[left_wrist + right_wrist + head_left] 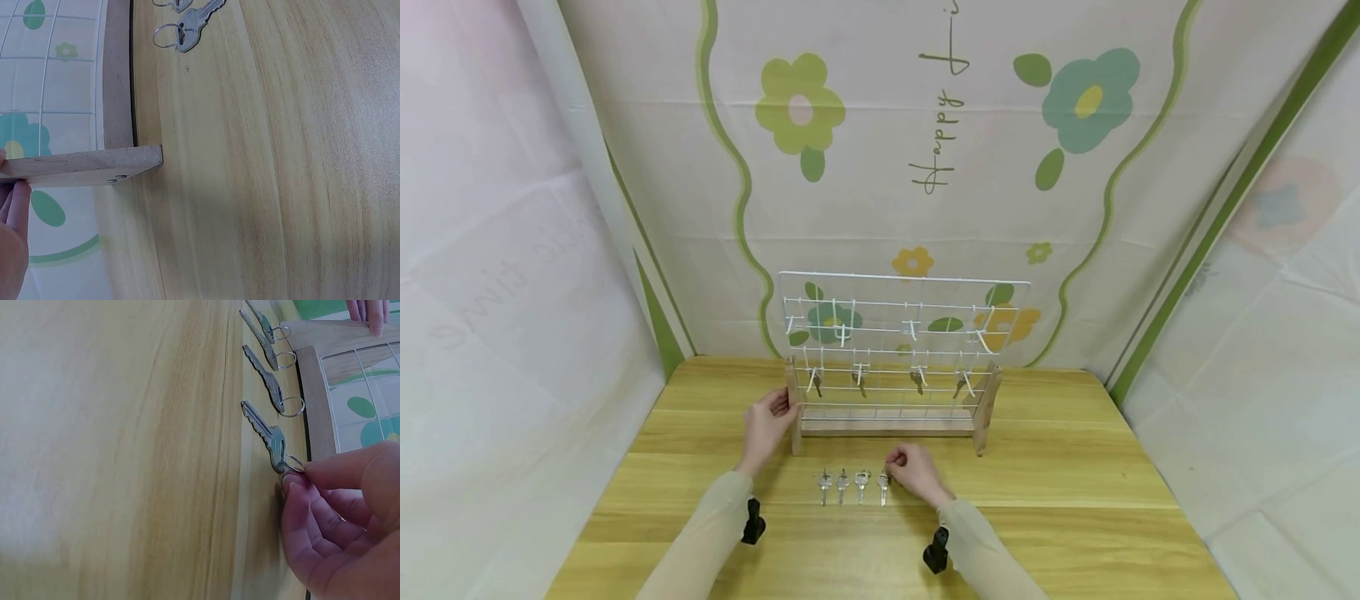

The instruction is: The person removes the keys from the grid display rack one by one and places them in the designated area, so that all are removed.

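Note:
My right hand [917,473] pinches the ring of the rightmost key [275,447] between thumb and forefinger. That key's blade still lies on the table or just over it; I cannot tell which. Beside it, to the left in the head view, three more silver keys [842,483] with rings lie in a row. My left hand [766,427] holds the left wooden side post [81,161] of a white wire rack [902,277], thumb on one face and fingers on the other. Several keys [917,382] hang from the rack's lower row of hooks.
The rack's upper hooks [912,329] hold no keys. Its wooden base bar [887,427] stands behind the row of keys on the wood-grain table [1075,467]. A flower-printed cloth [887,208] hangs close behind the rack, with pale cloth at both sides.

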`<state>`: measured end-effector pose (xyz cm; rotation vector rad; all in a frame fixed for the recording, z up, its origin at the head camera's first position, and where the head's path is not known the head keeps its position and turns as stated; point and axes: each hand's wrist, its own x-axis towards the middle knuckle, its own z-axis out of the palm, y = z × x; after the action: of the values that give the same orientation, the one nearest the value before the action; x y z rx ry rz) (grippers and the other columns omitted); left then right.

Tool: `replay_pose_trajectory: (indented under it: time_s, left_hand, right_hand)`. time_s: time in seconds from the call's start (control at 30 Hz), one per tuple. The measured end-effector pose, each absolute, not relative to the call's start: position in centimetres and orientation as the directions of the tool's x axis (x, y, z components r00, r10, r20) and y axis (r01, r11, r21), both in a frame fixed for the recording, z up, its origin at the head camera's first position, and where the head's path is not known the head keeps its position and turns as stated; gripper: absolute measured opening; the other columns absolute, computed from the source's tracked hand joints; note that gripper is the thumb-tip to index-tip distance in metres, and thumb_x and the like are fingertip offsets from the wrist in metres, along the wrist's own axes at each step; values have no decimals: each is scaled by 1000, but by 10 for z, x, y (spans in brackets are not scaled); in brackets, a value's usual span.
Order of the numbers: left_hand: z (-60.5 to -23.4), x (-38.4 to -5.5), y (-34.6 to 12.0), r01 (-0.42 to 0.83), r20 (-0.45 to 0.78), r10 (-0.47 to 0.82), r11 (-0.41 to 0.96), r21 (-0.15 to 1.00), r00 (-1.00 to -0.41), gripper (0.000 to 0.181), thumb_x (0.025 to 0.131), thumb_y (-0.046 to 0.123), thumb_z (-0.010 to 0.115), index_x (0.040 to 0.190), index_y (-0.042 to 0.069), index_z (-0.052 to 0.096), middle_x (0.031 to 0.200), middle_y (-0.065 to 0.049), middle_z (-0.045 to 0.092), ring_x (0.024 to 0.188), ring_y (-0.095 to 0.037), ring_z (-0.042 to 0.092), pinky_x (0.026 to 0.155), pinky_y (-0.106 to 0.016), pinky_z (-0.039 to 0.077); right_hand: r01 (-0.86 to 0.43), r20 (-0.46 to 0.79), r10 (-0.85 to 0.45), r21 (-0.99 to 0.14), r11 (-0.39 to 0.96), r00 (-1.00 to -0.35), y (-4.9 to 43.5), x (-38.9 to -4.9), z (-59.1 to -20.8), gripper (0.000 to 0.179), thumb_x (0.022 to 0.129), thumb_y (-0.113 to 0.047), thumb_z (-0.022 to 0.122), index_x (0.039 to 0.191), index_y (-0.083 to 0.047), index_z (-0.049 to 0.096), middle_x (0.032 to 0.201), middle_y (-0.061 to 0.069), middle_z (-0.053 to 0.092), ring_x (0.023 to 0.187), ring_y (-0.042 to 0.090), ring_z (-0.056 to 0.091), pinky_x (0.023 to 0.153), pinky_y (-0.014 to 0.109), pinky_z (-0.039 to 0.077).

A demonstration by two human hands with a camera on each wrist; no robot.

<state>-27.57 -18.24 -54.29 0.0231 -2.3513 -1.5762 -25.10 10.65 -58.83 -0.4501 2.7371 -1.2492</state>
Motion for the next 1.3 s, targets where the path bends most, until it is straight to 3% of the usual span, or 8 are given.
replay_pose_trajectory:
  time_s: [0.67, 1.07, 1.3]
  left_hand:
    - [-541, -274, -182, 152, 238, -184, 389, 908, -954, 35, 87, 0, 72, 119, -10, 64, 117, -31, 68, 107, -41, 69, 90, -37, 62]
    - [-543, -274, -181, 149, 234, -185, 385, 911, -955, 34, 88, 0, 71, 120, -10, 63, 118, -30, 67, 107, -41, 69, 90, -37, 62]
    - [-544, -274, -182, 145, 228, -186, 380, 914, -956, 35, 88, 0, 71, 120, -10, 63, 118, -31, 67, 108, -41, 69, 91, -37, 62]
  right_hand:
    - [-217, 33, -297, -758, 615, -954, 108, -254, -575, 7, 89, -7, 68, 95, -3, 67, 88, 7, 69, 77, 10, 59, 64, 17, 52]
    - [-310, 176, -283, -774, 551, -943, 90, -256, -545, 11, 95, -11, 63, 100, -3, 69, 88, 8, 72, 71, 4, 61, 61, 14, 55]
    - [-369, 257, -286, -801, 471, -923, 77, -252, -523, 12, 97, -15, 63, 103, -8, 70, 93, 8, 73, 75, 9, 66, 64, 15, 57]
